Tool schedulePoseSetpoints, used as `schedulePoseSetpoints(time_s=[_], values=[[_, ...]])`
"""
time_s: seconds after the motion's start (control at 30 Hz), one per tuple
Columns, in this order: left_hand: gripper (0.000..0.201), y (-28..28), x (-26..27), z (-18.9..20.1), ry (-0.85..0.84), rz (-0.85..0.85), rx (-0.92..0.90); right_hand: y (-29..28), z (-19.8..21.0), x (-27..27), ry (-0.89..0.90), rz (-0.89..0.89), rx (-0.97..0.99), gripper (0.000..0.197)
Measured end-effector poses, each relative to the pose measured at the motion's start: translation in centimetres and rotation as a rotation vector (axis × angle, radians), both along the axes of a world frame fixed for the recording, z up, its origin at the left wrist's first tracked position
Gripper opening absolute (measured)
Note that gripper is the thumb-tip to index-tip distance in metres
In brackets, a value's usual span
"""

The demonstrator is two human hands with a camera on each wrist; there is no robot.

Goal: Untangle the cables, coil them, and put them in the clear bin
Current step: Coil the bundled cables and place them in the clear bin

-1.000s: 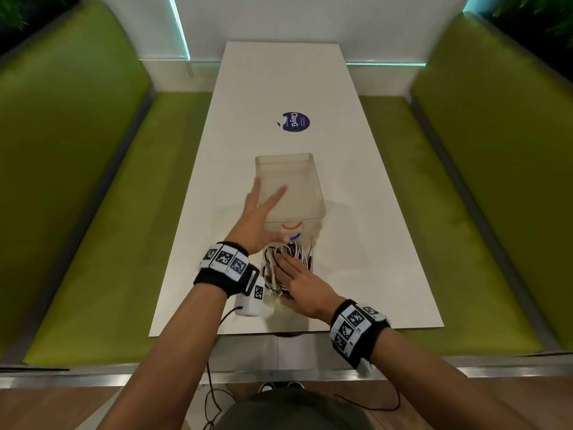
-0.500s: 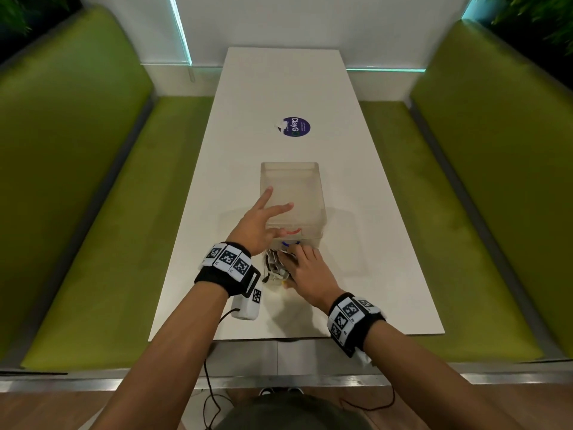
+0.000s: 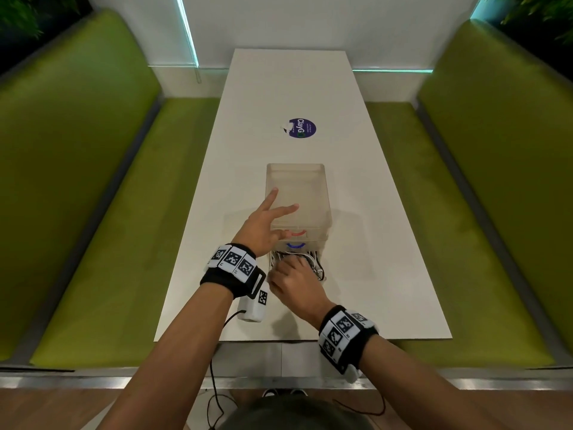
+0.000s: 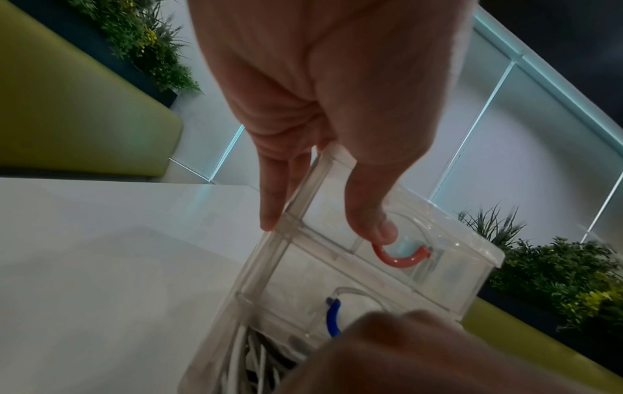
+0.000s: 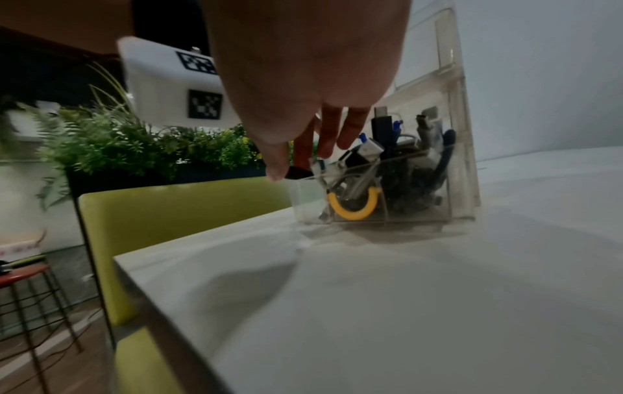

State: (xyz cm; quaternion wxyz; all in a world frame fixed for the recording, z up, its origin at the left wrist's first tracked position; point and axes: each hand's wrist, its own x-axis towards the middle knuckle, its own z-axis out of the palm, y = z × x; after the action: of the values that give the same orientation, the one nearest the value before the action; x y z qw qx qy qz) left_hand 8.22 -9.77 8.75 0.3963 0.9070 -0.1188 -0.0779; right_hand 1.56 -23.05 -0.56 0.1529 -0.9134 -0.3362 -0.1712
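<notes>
A clear bin [image 3: 297, 187] of stacked drawers stands mid-table, also in the left wrist view [image 4: 438, 266] and the right wrist view [image 5: 451, 133]. Its front shows a red handle [image 3: 296, 233], a blue handle [image 3: 294, 245] and a yellow handle [image 5: 352, 210]. White and black cables [image 3: 316, 265] fill the low front compartment [image 5: 404, 173]. My left hand [image 3: 273, 215] lies on the bin's top with straight spread fingers, thumb by the red handle [image 4: 397, 260]. My right hand [image 3: 285, 268] curls over the cable bundle, thumb against a black plug [image 5: 298, 172].
The white table [image 3: 372, 274] carries a purple round sticker [image 3: 302, 128] beyond the bin. Green benches [image 3: 93, 212] run along both sides. A white device [image 3: 252, 308] hangs under my left wrist. A wire stool [image 5: 20, 274] stands off the table's near-left corner.
My right hand has pushed the cable bundle forward from the table in front of the bin into its low front compartment, and its fingers have curled. My left hand stays on the bin's top.
</notes>
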Motion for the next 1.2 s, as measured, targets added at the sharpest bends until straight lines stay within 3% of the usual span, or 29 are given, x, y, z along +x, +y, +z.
schedulePoseSetpoints(time_s=[0.1, 0.2, 0.3, 0.4, 0.57, 0.7, 0.87, 0.97, 1.03, 1.2], values=[[0.063, 0.1, 0.1, -0.1, -0.004, -0.005, 0.002, -1.4, 0.2, 0.8, 0.02, -0.186, 0.053, 0.022], [0.064, 0.1, 0.1, -0.1, 0.003, 0.005, 0.008, -3.5, -0.8, 1.1, 0.015, -0.128, 0.093, 0.015], [0.063, -0.1, 0.2, -0.2, 0.007, 0.005, 0.006, -5.0, -2.2, -0.1, 0.051, 0.03, 0.045, 0.037], [0.062, -0.2, 0.2, -0.1, 0.009, 0.009, 0.022, -4.9, -2.4, -0.2, 0.095, 0.009, -0.081, 0.061], [0.062, -0.1, 0.4, 0.1, 0.031, 0.007, 0.021, -2.6, -1.6, 1.3, 0.013, 0.019, -0.001, 0.023], [0.062, 0.0, 0.4, 0.4, 0.071, 0.014, -0.002, -2.9, -1.1, 1.9, 0.0, 0.033, -0.12, 0.03], [0.064, -0.1, 0.3, 0.6, 0.078, 0.022, -0.011, -3.2, -0.8, -0.4, -0.087, -0.075, -0.037, 0.03], [0.064, -0.2, 0.3, 0.6, 0.074, 0.025, -0.006, -3.8, -2.2, -2.4, -0.066, -0.094, -0.055, 0.061], [0.064, -0.2, 0.3, 0.6, 0.069, 0.022, 0.004, -3.7, -2.6, -2.5, -0.044, -0.079, -0.08, 0.067], [0.063, -0.1, 0.4, 0.8, 0.06, 0.012, 0.033, -4.1, -1.8, -0.5, -0.091, -0.051, -0.063, 0.045]])
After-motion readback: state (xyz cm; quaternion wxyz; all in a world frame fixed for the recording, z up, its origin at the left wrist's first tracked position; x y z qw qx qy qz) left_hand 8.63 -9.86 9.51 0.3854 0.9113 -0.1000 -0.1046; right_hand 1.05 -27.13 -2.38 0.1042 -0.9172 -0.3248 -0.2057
